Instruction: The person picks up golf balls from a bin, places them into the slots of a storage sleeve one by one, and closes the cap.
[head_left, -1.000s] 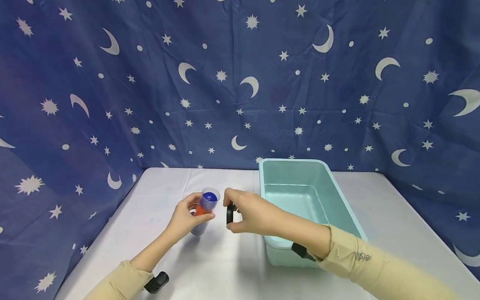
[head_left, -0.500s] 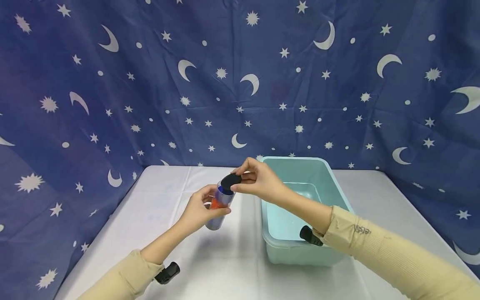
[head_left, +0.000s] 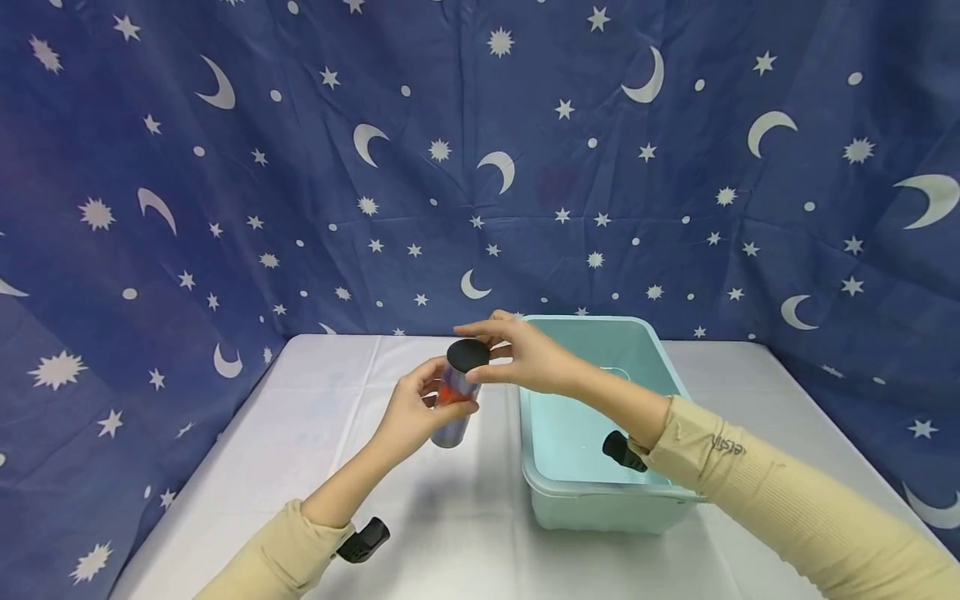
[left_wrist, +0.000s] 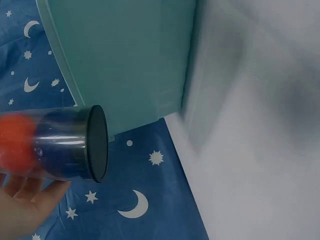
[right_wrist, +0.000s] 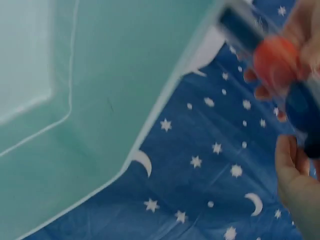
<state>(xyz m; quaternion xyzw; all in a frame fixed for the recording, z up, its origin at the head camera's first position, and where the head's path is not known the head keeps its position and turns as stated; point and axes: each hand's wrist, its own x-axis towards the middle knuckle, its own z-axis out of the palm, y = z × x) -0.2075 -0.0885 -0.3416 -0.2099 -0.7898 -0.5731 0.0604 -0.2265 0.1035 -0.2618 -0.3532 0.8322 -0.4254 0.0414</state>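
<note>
My left hand (head_left: 416, 408) grips a clear plastic tube (head_left: 452, 432), tilted slightly and held above the table. An orange ball (left_wrist: 16, 142) and a dark blue ball (left_wrist: 57, 145) show through its wall in the left wrist view. A round black lid (head_left: 468, 355) sits across the tube's top end. Around the lid's right side are the thumb and fingers of my right hand (head_left: 528, 354), the index finger stretched along its far edge. In the right wrist view the tube is blurred, with fingers of both hands about it.
A pale teal plastic tub (head_left: 600, 504) stands on the white-covered table (head_left: 330, 467), just right of the hands. My right forearm passes over it. Behind the table hangs a blue cloth (head_left: 420, 192) with moons and stars.
The tube has moved right and up in my left hand and come more upright. My right hand has brought the black lid from beside the tube onto its top end.
</note>
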